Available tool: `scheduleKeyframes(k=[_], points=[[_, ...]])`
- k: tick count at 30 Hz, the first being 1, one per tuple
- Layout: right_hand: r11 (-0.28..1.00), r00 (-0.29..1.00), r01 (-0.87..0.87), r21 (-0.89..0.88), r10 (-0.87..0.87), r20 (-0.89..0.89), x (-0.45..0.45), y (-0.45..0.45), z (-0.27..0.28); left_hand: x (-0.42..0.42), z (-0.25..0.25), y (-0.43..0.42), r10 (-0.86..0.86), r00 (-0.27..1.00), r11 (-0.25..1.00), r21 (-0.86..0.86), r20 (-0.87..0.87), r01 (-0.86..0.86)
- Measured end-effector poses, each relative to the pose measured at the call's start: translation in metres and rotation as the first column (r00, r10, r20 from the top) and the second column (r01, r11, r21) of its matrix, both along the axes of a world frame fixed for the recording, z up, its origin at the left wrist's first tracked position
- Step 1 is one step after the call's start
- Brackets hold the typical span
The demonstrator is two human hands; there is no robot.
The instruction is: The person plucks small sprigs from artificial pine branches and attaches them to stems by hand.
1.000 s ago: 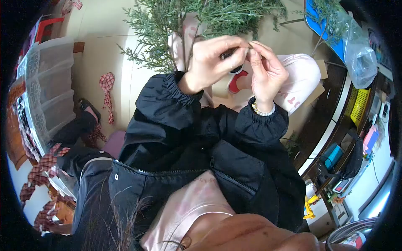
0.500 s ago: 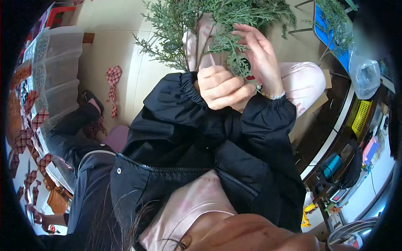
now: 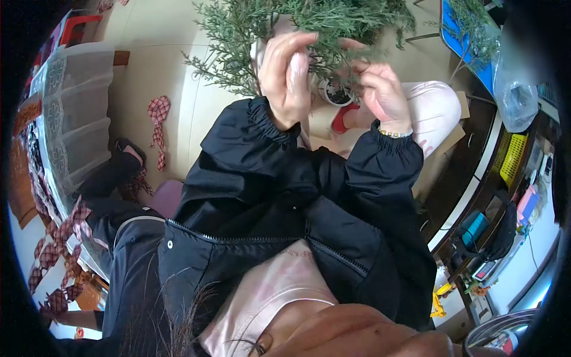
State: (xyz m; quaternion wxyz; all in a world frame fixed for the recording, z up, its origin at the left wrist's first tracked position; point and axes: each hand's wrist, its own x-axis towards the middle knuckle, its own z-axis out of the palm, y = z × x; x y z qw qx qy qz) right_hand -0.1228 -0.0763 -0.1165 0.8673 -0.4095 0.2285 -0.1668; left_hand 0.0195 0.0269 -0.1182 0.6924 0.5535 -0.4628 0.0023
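My left hand (image 3: 286,80) is raised in front of the green conifer-like branches (image 3: 232,53). Its fingers are bent toward the right, the thumb stands apart, and no held object shows. Opposite it, my right hand (image 3: 380,89), with a beaded bracelet at the wrist, has its fingers apart beside a leafy sprig (image 3: 327,56). Motion blurs those fingertips, and whether they touch the sprig is unclear. Below the foliage, between the hands, sits a white pot (image 3: 327,95) with dark contents.
A red shoe (image 3: 344,119) lies near the pot. Another green branch (image 3: 470,41) rests over a blue board (image 3: 452,30) near a clear plastic bag (image 3: 516,107). Another person's leg (image 3: 95,190) and a checked cloth strip (image 3: 158,125) are at left, by a lace-covered table (image 3: 89,83).
My left hand has gone from a fist to open and moved up and left. My right hand has moved slightly down and right. The pot shows more. Checked strips at far left have shifted.
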Motion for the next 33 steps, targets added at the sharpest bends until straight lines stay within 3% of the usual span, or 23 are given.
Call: scheduleKeyframes(k=[1, 6, 10, 13, 17, 20, 21, 23, 24, 26, 27, 29, 31, 32, 33], points=[[0.995, 0.998, -0.002, 0.100, -0.004, 0.059, -0.004, -0.002, -0.003, 0.002, -0.001, -0.005, -0.029, 0.999, 0.999, 0.024, -0.030, 0.030], [0.969, 0.990, 0.001, 0.247, -0.036, 0.137, -0.019, -0.006, -0.008, -0.001, 0.000, -0.008, -0.124, 0.989, 0.985, 0.113, -0.081, 0.133], [0.972, 0.984, -0.017, 0.234, -0.025, 0.175, -0.026, -0.005, 0.000, 0.003, -0.001, -0.013, -0.108, 0.979, 0.984, 0.156, 0.172, 0.081], [0.975, 0.980, -0.012, 0.223, -0.033, 0.197, -0.027, -0.003, 0.002, 0.005, 0.002, -0.016, -0.116, 0.905, 0.959, 0.285, 0.409, -0.006], [0.984, 0.983, 0.043, 0.172, -0.073, 0.171, -0.028, -0.003, 0.003, -0.005, 0.003, -0.018, -0.063, 0.826, 0.917, 0.360, 0.561, -0.174], [0.921, 0.948, 0.204, -0.333, -0.271, -0.168, -0.030, -0.002, 0.000, -0.007, 0.006, -0.014, -0.114, 0.786, 0.898, 0.401, 0.607, -0.180], [0.863, 0.924, 0.219, -0.455, -0.333, -0.188, -0.027, -0.001, 0.004, -0.008, 0.009, -0.013, -0.151, 0.771, 0.884, 0.433, 0.618, -0.174], [0.706, 0.865, 0.225, -0.671, -0.462, -0.197, -0.021, 0.000, 0.013, -0.007, -0.003, -0.018, -0.130, 0.738, 0.930, 0.341, 0.662, -0.142], [0.692, 0.890, 0.205, -0.692, -0.426, -0.162, -0.017, 0.000, 0.019, -0.007, -0.003, -0.018, -0.143, 0.728, 0.928, 0.347, 0.671, -0.137], [0.749, 0.929, 0.244, -0.616, -0.363, -0.074, 0.005, 0.002, 0.033, -0.009, -0.006, -0.018, -0.127, 0.712, 0.947, 0.298, 0.691, -0.121], [0.774, 0.941, 0.259, -0.578, -0.336, -0.028, 0.015, 0.005, 0.037, -0.009, -0.002, -0.015, -0.173, 0.698, 0.928, 0.352, 0.695, -0.120], [0.732, 0.959, 0.238, -0.638, -0.280, 0.037, 0.034, 0.003, 0.034, -0.008, -0.003, -0.015, -0.151, 0.695, 0.956, 0.284, 0.703, -0.080], [0.835, 0.920, 0.381, -0.396, -0.302, 0.248, 0.054, 0.004, 0.040, -0.007, -0.004, -0.013, -0.168, 0.708, 0.959, 0.279, 0.686, -0.042], [0.834, 0.919, 0.386, -0.394, -0.308, 0.248, 0.050, 0.000, 0.041, -0.010, -0.001, -0.013, -0.192, 0.706, 0.954, 0.297, 0.681, -0.028], [0.833, 0.918, 0.387, -0.395, -0.310, 0.247, 0.049, -0.002, 0.041, -0.009, 0.002, -0.013, -0.136, 0.723, 0.978, 0.209, 0.677, -0.012]])
